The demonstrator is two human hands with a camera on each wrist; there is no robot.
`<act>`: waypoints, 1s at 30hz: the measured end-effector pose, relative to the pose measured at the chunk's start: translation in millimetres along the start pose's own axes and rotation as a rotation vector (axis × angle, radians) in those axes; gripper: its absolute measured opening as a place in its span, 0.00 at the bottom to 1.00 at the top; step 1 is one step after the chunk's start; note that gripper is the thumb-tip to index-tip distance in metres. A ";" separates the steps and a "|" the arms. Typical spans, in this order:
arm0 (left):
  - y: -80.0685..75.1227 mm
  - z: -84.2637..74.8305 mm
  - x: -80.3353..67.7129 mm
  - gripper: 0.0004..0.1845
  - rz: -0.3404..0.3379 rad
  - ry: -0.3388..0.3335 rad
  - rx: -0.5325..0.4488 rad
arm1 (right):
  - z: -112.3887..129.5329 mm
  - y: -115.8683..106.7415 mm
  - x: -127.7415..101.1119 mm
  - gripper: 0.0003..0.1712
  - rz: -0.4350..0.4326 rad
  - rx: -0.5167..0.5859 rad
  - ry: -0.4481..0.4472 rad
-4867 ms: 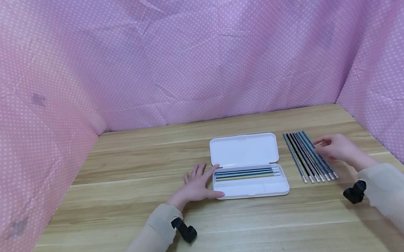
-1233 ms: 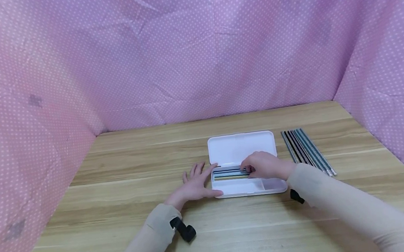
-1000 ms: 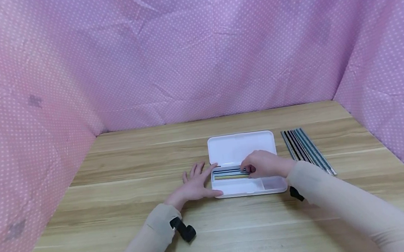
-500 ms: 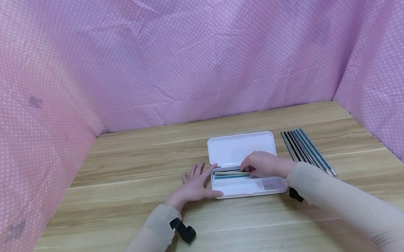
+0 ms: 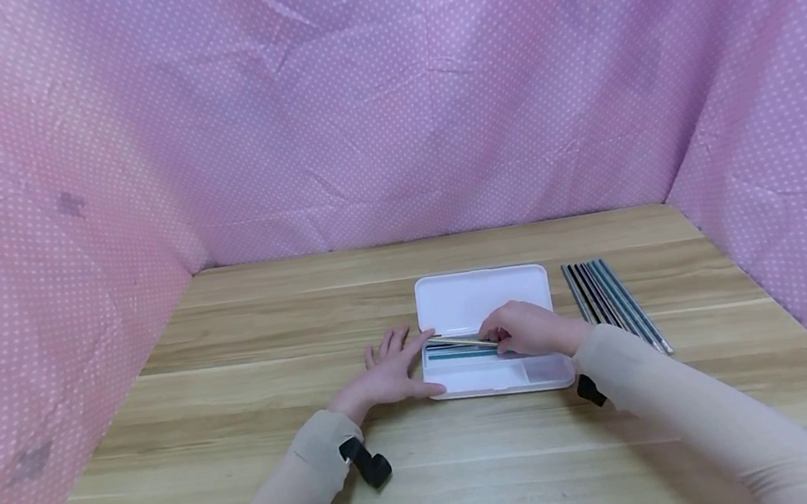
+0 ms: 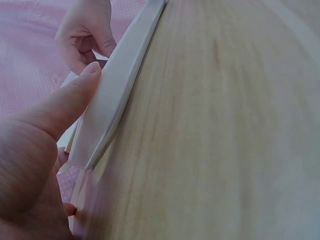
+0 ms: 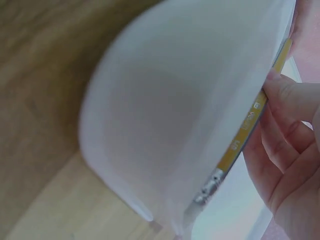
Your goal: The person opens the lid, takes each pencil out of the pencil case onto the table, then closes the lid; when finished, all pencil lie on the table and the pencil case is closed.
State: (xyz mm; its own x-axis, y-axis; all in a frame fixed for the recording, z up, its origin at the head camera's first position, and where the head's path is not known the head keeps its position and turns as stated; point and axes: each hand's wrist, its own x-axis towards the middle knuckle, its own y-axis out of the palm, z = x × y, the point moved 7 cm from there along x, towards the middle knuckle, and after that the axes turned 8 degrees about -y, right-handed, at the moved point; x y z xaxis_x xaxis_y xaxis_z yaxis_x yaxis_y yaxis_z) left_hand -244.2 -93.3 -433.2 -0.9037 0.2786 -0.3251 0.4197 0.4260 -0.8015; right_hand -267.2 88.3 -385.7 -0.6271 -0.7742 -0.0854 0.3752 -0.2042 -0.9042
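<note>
A white pencil case (image 5: 475, 378) lies with its lid folded back on the wooden table. My left hand (image 5: 388, 374) steadies its left end, fingers spread, thumb at the near corner and index finger at the far corner. Over the back compartment, my right hand (image 5: 530, 329) pinches a yellow pencil (image 7: 245, 127) between thumb and fingers. That pencil slants across several dark and teal pencils (image 5: 454, 353) in the case, its left end near my left index finger. The right wrist view shows its metal ferrule; the right hand hides that end in the head view.
To the right of the case, several dark and teal pencils (image 5: 598, 295) lie side by side, partly covered by my right sleeve (image 5: 661, 376). The case's front has a small divided section (image 5: 548, 369) on the right. A pink dotted cloth (image 5: 385, 103) surrounds the table.
My right hand has gone from the loose pencils to the case. The yellow pencil has shifted from the front of the row to the back, and now slants. The left hand stays put.
</note>
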 end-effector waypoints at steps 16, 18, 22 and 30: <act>0.3 -0.5 -2.2 0.48 -0.005 -0.010 -0.001 | 4.1 -16.8 -8.7 0.16 -0.072 0.024 -0.049; 0.2 -0.5 -1.9 0.48 -0.008 -0.009 0.001 | 3.6 -20.9 -11.3 0.16 -0.100 0.050 -0.050; -0.1 -0.5 -1.8 0.48 -0.011 -0.008 0.000 | -4.8 -26.2 -16.2 0.16 -0.171 0.150 -0.011; -1.1 -1.1 -1.7 0.48 -0.009 -0.004 -0.007 | -24.9 -26.8 -27.7 0.21 -0.282 0.472 0.143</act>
State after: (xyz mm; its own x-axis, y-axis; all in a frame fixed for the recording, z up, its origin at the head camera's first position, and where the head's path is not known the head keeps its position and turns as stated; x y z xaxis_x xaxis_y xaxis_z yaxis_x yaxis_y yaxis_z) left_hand -243.1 -93.3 -431.2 -0.9078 0.2714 -0.3196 0.4119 0.4343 -0.8011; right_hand -276.9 130.1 -369.5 -0.8211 -0.5688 0.0472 0.4234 -0.6625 -0.6179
